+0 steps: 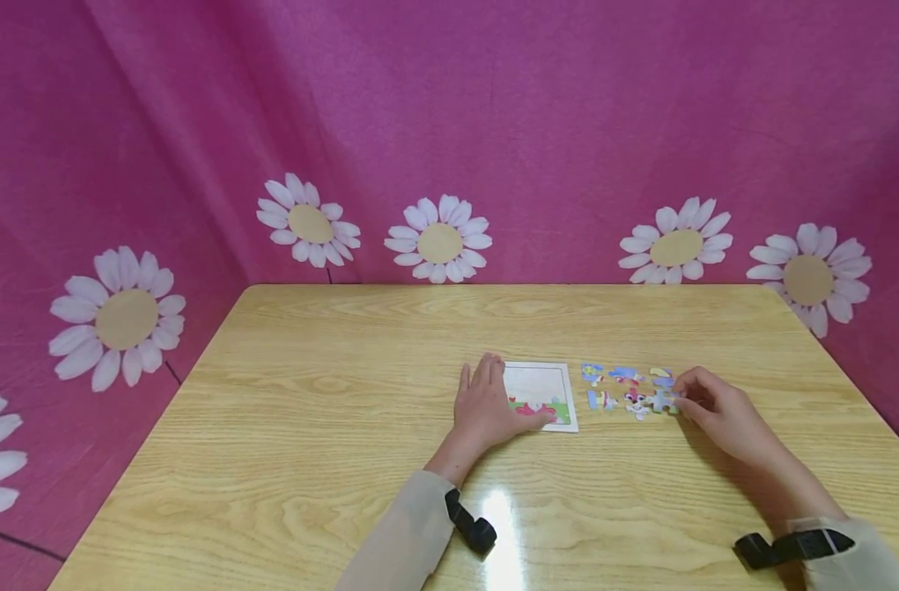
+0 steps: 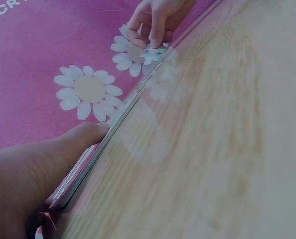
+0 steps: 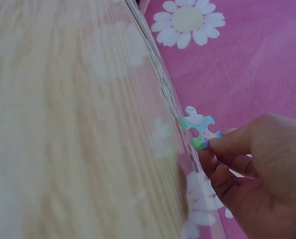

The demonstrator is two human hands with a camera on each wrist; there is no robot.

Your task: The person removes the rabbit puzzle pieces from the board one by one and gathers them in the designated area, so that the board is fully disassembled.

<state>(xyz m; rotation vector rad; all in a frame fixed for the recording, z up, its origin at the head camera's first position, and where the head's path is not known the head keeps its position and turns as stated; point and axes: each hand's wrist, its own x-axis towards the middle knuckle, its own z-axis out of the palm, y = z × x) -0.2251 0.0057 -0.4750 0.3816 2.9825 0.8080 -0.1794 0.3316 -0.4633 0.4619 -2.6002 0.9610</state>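
A flat white-bordered puzzle tray (image 1: 536, 382) lies on the table, with a pink-and-green picture strip along its near side. My left hand (image 1: 486, 410) rests across its left side, fingers extended towards the far left corner and thumb lying on the near border. In the left wrist view, the thumb (image 2: 83, 133) presses on the tray from above. Thumb and fingers of my right hand (image 1: 730, 414) pinch a puzzle piece (image 3: 200, 128), green, blue and white with knobs and notches. It is tilted up off the table in the right wrist view.
Several loose puzzle pieces (image 1: 626, 375) lie in two rows between the tray and my right hand. The wooden table (image 1: 309, 427) reaches back to a pink curtain (image 1: 538, 123) with daisies. Black straps with small cameras sit on both wrists.
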